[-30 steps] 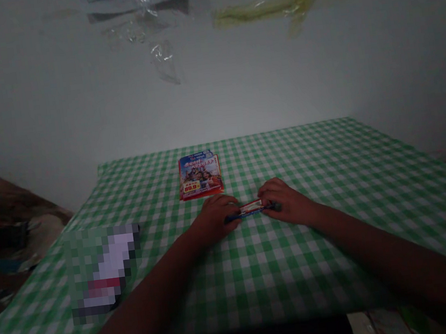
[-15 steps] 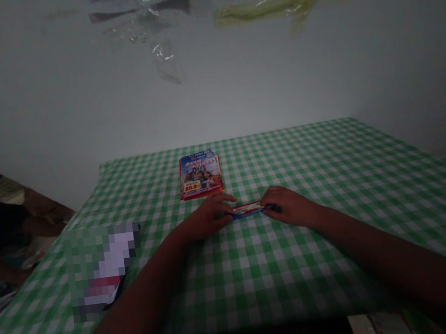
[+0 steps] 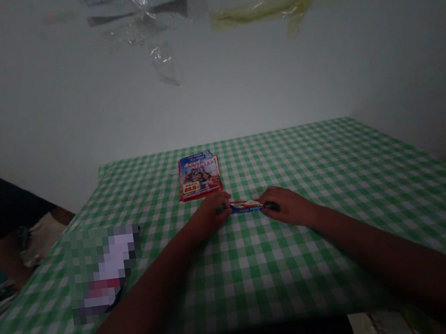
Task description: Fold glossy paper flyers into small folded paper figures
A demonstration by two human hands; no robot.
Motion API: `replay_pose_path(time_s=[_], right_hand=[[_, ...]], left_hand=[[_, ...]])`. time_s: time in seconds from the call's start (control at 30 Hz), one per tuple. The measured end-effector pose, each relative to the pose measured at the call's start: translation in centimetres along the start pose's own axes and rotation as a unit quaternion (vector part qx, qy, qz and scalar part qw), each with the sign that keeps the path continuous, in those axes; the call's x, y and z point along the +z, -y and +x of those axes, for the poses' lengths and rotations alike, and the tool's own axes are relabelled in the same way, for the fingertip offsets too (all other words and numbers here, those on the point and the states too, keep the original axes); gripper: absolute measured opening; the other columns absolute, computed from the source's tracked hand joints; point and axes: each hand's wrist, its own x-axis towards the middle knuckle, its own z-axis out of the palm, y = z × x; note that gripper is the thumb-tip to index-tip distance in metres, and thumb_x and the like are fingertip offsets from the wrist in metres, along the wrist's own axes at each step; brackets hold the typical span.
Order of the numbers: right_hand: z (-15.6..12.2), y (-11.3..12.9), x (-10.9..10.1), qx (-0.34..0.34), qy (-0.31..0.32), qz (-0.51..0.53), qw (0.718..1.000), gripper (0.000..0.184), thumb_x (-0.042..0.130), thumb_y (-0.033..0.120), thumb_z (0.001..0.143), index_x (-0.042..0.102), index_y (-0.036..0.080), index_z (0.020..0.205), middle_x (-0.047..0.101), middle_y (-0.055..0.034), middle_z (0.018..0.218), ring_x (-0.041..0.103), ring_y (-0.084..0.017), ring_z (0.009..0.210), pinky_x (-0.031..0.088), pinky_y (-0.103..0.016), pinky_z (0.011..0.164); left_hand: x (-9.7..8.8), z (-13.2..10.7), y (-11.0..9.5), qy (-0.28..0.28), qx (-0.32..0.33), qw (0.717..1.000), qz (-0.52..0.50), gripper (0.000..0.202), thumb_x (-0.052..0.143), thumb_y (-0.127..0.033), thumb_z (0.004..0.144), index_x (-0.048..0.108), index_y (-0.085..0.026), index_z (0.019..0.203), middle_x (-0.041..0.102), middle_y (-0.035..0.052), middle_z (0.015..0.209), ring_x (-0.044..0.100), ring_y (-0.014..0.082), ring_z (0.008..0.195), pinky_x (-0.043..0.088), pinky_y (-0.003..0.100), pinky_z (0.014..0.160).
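Observation:
A narrow folded flyer (image 3: 246,206), blue along its near edge with red and white above, stretches between my two hands just over the tablecloth. My left hand (image 3: 211,212) is closed on its left end, with the fingers curled. On the opposite end, my right hand (image 3: 287,206) grips it between thumb and fingers. Small dark patches show at the fingers of both hands; I cannot make out what they are. Beyond my left hand lies a stack of printed flyers (image 3: 200,176), blue at the top and red along the edges, marked 89.9.
A green and white checked tablecloth (image 3: 287,162) covers the table up to the wall. Left of my left forearm lies a blurred-out, phone-like object (image 3: 115,261). Another person's dark sleeve (image 3: 3,202) and arm are at the far left, beside the table.
My left fingers, stretched out over the flyer before, are now curled in on its left end. The right hand has hardly moved. The other person's arm has come further into view.

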Motion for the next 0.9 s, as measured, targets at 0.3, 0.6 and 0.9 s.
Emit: replay_pose_path(time_s=[0.3, 0.6, 0.9], right_hand=[[0.0, -0.3, 0.3, 0.029, -0.020, -0.012, 0.999, 0.012, 0.056, 0.020, 0.088, 0.063, 0.020, 0.097, 0.067, -0.0071, 0.091, 0.061, -0.021, 0.086, 0.049, -0.037, 0.078], [0.0, -0.2, 0.3, 0.025, -0.034, 0.001, 0.999, 0.013, 0.059, 0.022, 0.089, 0.065, 0.021, 0.100, 0.068, -0.0072, 0.094, 0.061, -0.022, 0.090, 0.050, -0.038, 0.080], [-0.1, -0.9, 0.0, 0.026, -0.052, -0.001, 0.998, 0.017, 0.058, 0.024, 0.092, 0.068, 0.022, 0.105, 0.069, -0.0072, 0.093, 0.061, -0.023, 0.090, 0.051, -0.039, 0.080]], left_hand=[[1.2, 0.2, 0.2, -0.048, 0.049, 0.993, 0.095, 0.015, 0.074, -0.020, 0.079, 0.062, -0.018, 0.087, 0.062, 0.0093, 0.116, 0.057, 0.0248, 0.114, 0.045, 0.042, 0.101], [0.9, 0.6, -0.1, -0.005, 0.027, 0.994, 0.107, 0.004, 0.067, -0.021, 0.087, 0.070, -0.019, 0.085, 0.066, 0.0052, 0.099, 0.060, 0.0209, 0.097, 0.046, 0.037, 0.090], [0.1, 0.6, -0.1, 0.023, 0.001, 0.994, 0.107, 0.013, 0.062, -0.023, 0.091, 0.074, -0.018, 0.089, 0.072, 0.0049, 0.094, 0.064, 0.0194, 0.092, 0.048, 0.035, 0.088]])
